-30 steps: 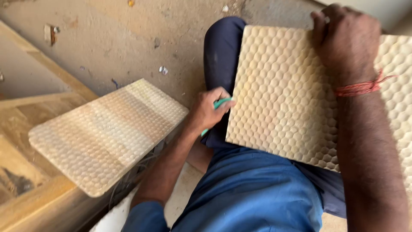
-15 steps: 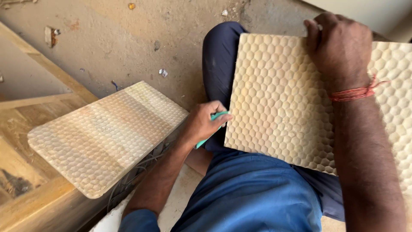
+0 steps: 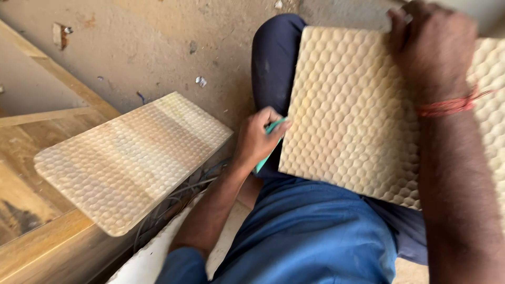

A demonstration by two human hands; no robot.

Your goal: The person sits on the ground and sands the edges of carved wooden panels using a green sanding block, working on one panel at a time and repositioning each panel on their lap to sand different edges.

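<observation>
Resting under right hand (image 3: pixel 434 50) (lap-propped): panel (image 3: pixel 347 115)

No packages, no labels, no signs, no screens — none anywhere in view.

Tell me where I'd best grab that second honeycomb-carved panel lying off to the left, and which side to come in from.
Probably the near rounded corner of the carved wooden panel, coming from the person's side. That end juts past the wooden ledge it rests on, so fingers can wrap under the edge there; the flat carved face itself offers no grip.
</observation>
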